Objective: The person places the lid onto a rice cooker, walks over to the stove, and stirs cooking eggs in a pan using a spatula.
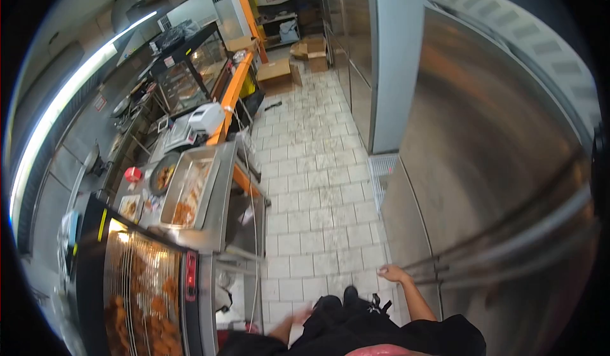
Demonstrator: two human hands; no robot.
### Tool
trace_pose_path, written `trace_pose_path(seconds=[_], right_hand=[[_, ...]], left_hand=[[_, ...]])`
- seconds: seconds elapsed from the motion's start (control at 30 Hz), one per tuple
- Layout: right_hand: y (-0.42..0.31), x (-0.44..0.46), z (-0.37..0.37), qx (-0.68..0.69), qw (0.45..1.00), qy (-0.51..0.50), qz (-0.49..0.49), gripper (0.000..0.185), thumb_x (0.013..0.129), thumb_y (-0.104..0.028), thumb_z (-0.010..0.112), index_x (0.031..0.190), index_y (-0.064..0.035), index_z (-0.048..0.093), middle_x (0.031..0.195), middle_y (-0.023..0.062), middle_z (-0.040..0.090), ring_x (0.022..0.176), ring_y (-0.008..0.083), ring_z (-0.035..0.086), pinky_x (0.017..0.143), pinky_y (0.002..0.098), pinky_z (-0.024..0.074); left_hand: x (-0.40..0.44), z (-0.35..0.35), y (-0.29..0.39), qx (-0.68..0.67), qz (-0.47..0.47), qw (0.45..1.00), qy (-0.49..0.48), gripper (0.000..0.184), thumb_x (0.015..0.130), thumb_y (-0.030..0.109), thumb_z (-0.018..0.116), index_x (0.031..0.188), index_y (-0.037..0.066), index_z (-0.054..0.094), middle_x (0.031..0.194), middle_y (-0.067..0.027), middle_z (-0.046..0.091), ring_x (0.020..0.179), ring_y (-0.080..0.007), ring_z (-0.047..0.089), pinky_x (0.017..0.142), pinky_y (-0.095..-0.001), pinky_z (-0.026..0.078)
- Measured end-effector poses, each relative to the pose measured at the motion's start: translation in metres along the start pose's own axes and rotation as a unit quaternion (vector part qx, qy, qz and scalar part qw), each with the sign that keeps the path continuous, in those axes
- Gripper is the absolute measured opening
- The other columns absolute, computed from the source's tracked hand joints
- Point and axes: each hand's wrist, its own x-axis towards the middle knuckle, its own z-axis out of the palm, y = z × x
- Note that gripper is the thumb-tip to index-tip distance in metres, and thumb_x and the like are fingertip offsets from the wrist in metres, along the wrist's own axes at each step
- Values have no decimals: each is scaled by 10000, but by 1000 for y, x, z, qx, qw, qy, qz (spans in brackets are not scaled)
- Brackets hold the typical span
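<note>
My right hand (394, 273) hangs beside the steel refrigerator door (483, 140) at the right, near its lower edge and over the tiled floor. Its fingers look curled, and whether anything is in them is too small to make out. Low in the view, my left hand (302, 316) is beside my dark clothing, blurred by motion, its fingers smeared. To its left stands a lit glass warming cabinet (146, 286) with browned food on racks.
A steel counter (222, 197) on the left bears a metal tray (190, 187) of food, a pan (164, 173) and a white device (206, 118). Cardboard boxes (276, 73) lie at the aisle's far end. A floor grate (383, 171) lies beside the refrigerators.
</note>
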Motion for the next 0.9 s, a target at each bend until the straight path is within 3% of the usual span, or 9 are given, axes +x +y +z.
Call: trace_pose_path(seconds=[0.03,0.17,0.23,0.37,0.47,0.53,0.63,0.77,0.9], right_hand=[[-42,27,-51,41,991,124,-42,482,894,-469,661,1075,-24,705,946,143,739,925,216,692,806,356,532],[-223,127,-279,110,953,169,-227,335,981,-323,582,963,-15,712,866,84,712,823,187,641,800,348,502],[-312,184,-380,120,936,173,-281,248,992,-205,543,1048,-2,674,967,84,704,933,169,636,866,336,489],[-510,241,-552,59,824,272,-494,373,895,9,560,1266,-30,557,1319,108,581,1224,213,546,963,338,466],[-640,275,-653,-14,684,341,-645,532,827,-76,708,1329,-55,534,1438,145,500,1287,262,503,981,356,472],[-706,303,-711,-64,521,367,-768,638,806,-142,757,1377,-40,491,1465,177,462,1310,280,489,1009,365,473],[-762,354,-781,-136,384,400,-821,635,812,-147,753,1379,-41,487,1460,187,462,1309,292,488,1010,376,470],[-787,465,-875,-199,308,427,-827,632,820,-153,749,1381,-42,481,1452,200,463,1308,307,486,1011,391,466],[-791,596,-988,-241,280,442,-817,628,828,-159,744,1383,-43,476,1445,214,463,1307,323,484,1012,405,463]], left_hand=[[-7,6,-6,-35,-44,998,12,865,952,728,223,1538,95,294,1501,-132,434,1323,-289,476,1135,-478,291],[-4,-27,28,-156,-136,974,87,800,956,674,291,1494,86,350,1435,-144,484,1276,-301,510,1099,-475,332],[30,-66,66,-189,-145,965,112,767,958,648,324,1473,81,378,1402,-151,509,1253,-306,527,1080,-474,353],[125,-182,191,-207,-132,959,141,702,962,594,392,1430,72,434,1335,-164,558,1206,-317,561,1044,-471,394],[215,-295,335,-130,-55,977,161,654,965,554,443,1397,64,476,1286,-174,596,1171,-325,587,1017,-469,425],[287,-390,445,0,35,979,201,621,967,527,477,1375,60,504,1252,-180,621,1148,-331,604,999,-467,445],[369,-553,696,160,213,911,313,573,970,487,528,1343,53,546,1203,-190,658,1113,-339,630,971,-465,476],[300,-660,1137,56,553,764,327,299,1006,306,567,921,20,583,808,-82,676,771,-181,646,739,-329,514],[317,-754,1352,82,568,755,316,305,978,307,615,973,3,599,860,-97,690,832,-200,658,764,-342,507]])
